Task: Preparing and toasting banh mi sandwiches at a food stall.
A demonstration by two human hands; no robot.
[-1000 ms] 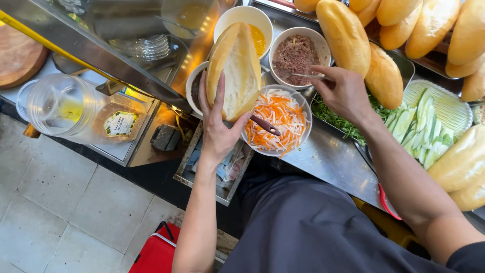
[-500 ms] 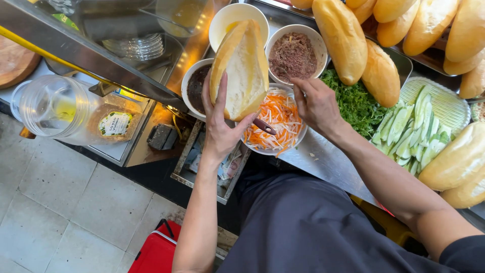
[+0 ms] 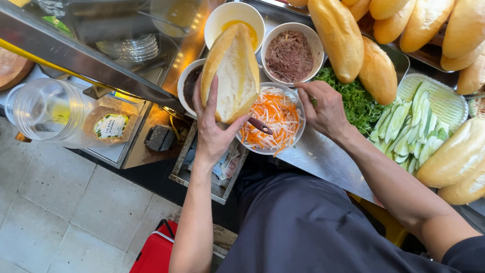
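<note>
**Baguette held open over the carrot bowl**

The baguette (image 3: 233,71) is split lengthwise and gapes with its pale crumb showing. The left hand (image 3: 214,129) grips it from below, fingers spread up the crust on one side and thumb pressed against the other edge, so the loaf stands tilted above the counter, overlapping the rim of the carrot bowl (image 3: 275,119) and a dark sauce bowl (image 3: 188,83) behind it.

The right hand (image 3: 326,108) is over the far rim of the carrot bowl, fingers curled and pinched together at the shredded carrot and white radish; whether they hold any strands cannot be told. A dark-handled utensil (image 3: 260,125) lies in the shreds near the loaf's lower end.

Just beyond sit a bowl of yellow sauce (image 3: 235,20) and a bowl of brown minced meat (image 3: 289,53). Green herbs (image 3: 356,98) lie beside the right wrist, and a tray of cucumber slices (image 3: 419,121) is further right. Whole loaves (image 3: 338,38) are piled along the back and at the right edge. A clear plastic jug (image 3: 48,108) lies on its side at the left.
</note>
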